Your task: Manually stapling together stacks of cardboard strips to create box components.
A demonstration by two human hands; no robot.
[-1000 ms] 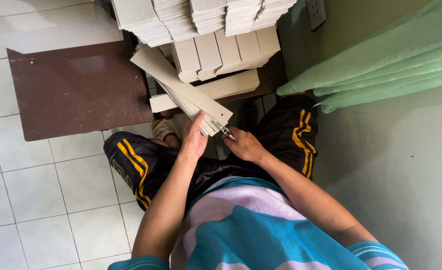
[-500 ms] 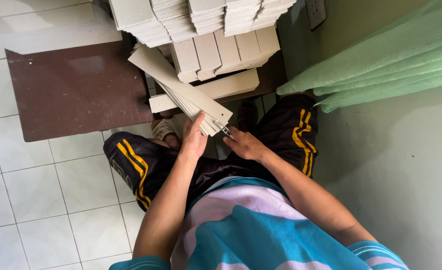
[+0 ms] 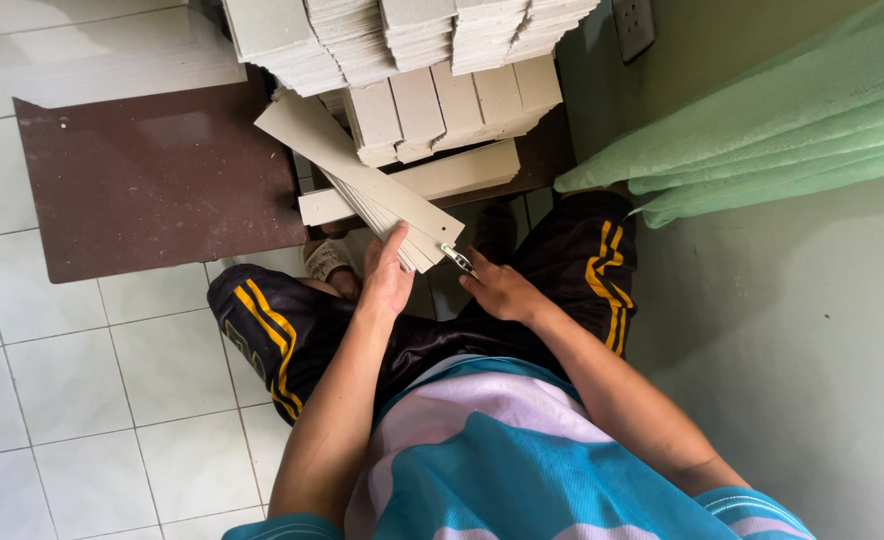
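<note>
Fingers of the left hand (image 3: pixel 387 275) grip a bundle of grey card strips (image 3: pixel 362 185); at 3 o'clock, right hand (image 3: pixel 499 290) pinches a small metal clip (image 3: pixel 457 259).

The bundle of grey card strips (image 3: pixel 362 180) now tilts marginally flatter at frame centre; the right hand (image 3: pixel 497 290) sits slightly lower.

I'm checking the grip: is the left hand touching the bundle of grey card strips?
Touching. The head view shows the left hand with its fingers laid against the near end of the bundle of grey card strips.
</note>
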